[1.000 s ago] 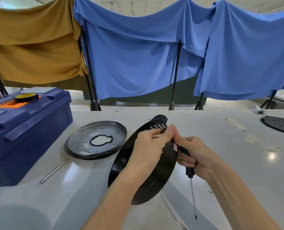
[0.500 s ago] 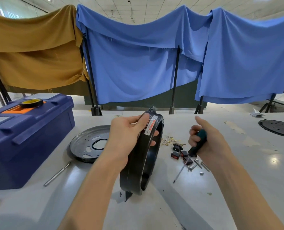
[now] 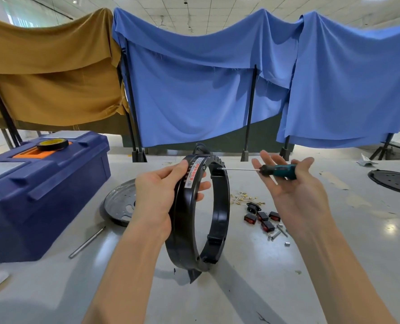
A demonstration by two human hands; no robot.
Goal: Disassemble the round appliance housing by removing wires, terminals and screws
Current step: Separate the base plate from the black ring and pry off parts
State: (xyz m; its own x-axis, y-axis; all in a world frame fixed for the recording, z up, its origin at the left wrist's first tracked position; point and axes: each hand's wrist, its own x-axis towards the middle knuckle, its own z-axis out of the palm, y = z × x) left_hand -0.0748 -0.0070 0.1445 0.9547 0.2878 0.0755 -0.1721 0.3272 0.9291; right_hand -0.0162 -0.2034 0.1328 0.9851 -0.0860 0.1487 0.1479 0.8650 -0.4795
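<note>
1. The person stands the black ring-shaped housing [image 3: 201,213] on edge on the grey table [image 3: 334,265], its lowest point touching the tabletop or just above it; I cannot tell which.
2. The left hand [image 3: 157,199] holds the ring near the top, thumb pressed along the outer band beside the white and red label and fingers curled through to the inside. That grip is pinched firmly on the housing.
3. The right hand [image 3: 292,183] is spread open, palm up. A screwdriver [image 3: 264,170] with a teal handle lies across the fingers, not clasped, and its thin shaft points left to the inside of the ring's far rim, where the tip sits at or very near a small fitting.
4. A good deal looks done. On the table just right of the ring lie a scatter of small brass terminals [image 3: 243,197], several black switches with red faces [image 3: 262,218], and a few loose screws and spacers [image 3: 278,235].
5. A round metal plate [image 3: 119,206] rests on the table behind the left wrist, already apart from the housing, with a thin metal rod [image 3: 86,242] nearer the blue toolbox [image 3: 42,188].
6. I see no wires hanging from the ring. What seems left is whatever screw the tip is aimed at, plus a few clips on the inner wall.
</note>
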